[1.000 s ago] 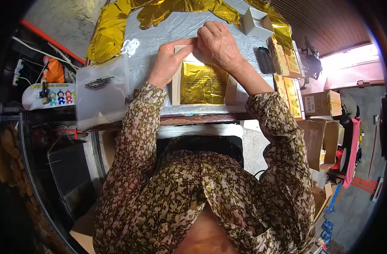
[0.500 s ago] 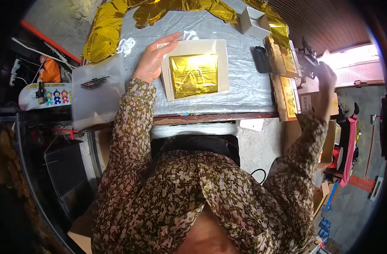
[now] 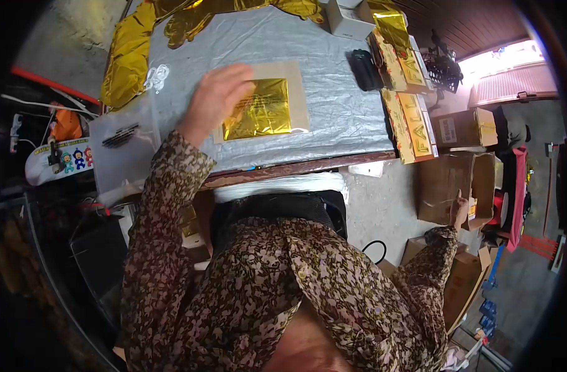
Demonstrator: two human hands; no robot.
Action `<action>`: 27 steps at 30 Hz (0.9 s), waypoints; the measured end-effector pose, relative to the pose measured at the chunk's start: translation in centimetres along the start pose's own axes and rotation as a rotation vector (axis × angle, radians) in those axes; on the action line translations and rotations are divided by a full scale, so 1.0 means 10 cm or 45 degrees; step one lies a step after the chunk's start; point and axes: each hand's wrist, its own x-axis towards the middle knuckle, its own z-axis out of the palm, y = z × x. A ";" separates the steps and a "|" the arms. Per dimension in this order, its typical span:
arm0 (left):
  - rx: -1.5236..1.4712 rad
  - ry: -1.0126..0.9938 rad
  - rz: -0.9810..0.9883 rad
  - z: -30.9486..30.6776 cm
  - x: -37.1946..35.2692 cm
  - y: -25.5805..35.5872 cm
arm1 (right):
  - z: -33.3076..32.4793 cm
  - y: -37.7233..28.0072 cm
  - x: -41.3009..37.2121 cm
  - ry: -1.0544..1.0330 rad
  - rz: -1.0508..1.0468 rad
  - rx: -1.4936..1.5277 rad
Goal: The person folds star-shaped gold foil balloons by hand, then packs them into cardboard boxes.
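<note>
A folded gold foil packet (image 3: 265,111) lies on a pale flat card or sleeve (image 3: 299,93) on the silver-covered table (image 3: 320,111). My left hand (image 3: 218,96) is over the left side of the packet, blurred by motion; whether its fingers grip anything does not show. Off the table's right side, my right hand (image 3: 460,209) hangs low beside a brown cardboard box (image 3: 438,186). Only a small part of it shows, and its fingers are too small to read.
Gold foil (image 3: 128,56) lines the table's left and far edges. On the right are a white box (image 3: 350,22), a black object (image 3: 364,70) and cardboard boxes marked FALL (image 3: 410,124). A clear plastic bag (image 3: 119,149) with dark strips hangs at the left edge.
My right hand has dropped from beside the table's right edge to the cardboard box below. My left hand has turned and moved over the foil packet. The view has shifted.
</note>
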 end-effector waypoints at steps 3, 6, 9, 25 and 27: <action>0.376 -0.150 0.357 0.20 -0.02 0.13 | -0.30 0.57 0.72 0.118 -0.291 -0.107; 0.495 -0.186 0.363 0.29 -0.03 0.04 | -0.28 0.42 0.67 0.726 -1.599 -1.523; 0.525 -0.247 0.328 0.29 -0.06 -0.01 | 0.10 -1.08 -0.23 0.441 -0.758 -1.721; 0.567 -0.258 0.293 0.30 -0.11 0.00 | 0.56 -1.50 -0.85 0.157 -0.628 -0.492; 0.582 -0.269 0.294 0.31 -0.10 0.00 | 0.57 -1.74 -1.03 0.318 -0.638 -0.864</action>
